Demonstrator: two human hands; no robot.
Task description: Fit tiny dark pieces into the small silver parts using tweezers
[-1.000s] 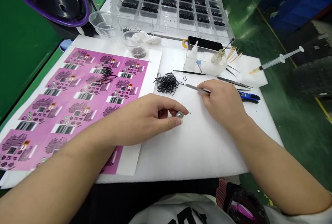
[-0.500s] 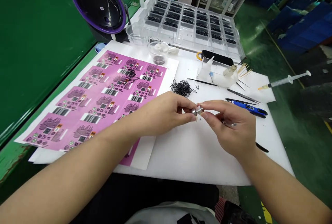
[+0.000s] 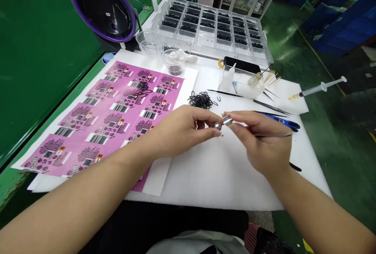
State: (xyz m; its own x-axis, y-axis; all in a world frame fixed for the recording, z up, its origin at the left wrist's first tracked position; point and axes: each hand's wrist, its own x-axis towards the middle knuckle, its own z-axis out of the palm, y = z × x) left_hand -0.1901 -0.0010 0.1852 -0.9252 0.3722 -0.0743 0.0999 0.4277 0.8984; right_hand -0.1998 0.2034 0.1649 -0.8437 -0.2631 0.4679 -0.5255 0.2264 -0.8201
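Over the white foam sheet [image 3: 202, 175], my left hand [image 3: 182, 132] is closed, pinching a small rounded shiny metal piece [image 3: 217, 126] between thumb and forefinger. Close on its right, the thumb and forefinger of my right hand [image 3: 261, 140] grip a small silver metal piece [image 3: 227, 120]. The two pieces sit end to end; whether they touch I cannot tell. Silver tweezers [image 3: 272, 135] lie tucked across my right palm, and a dark tip sticks out below the wrist. Just beyond my hands is a pile of small black U-shaped parts [image 3: 202, 100].
Pink printed sheets [image 3: 102, 128] cover the left side, with more black parts on them. Behind stands a clear compartment tray [image 3: 202, 42]. To the right are a clear box [image 3: 226, 83], blue-handled pliers [image 3: 289, 124] and a syringe [image 3: 320, 87]. A purple-rimmed fan-like device [image 3: 102, 9] stands back left.
My right hand has come left to my left hand and taken hold of a small metal piece. The tweezers have shifted from its fingertips into its palm. The view has also turned.
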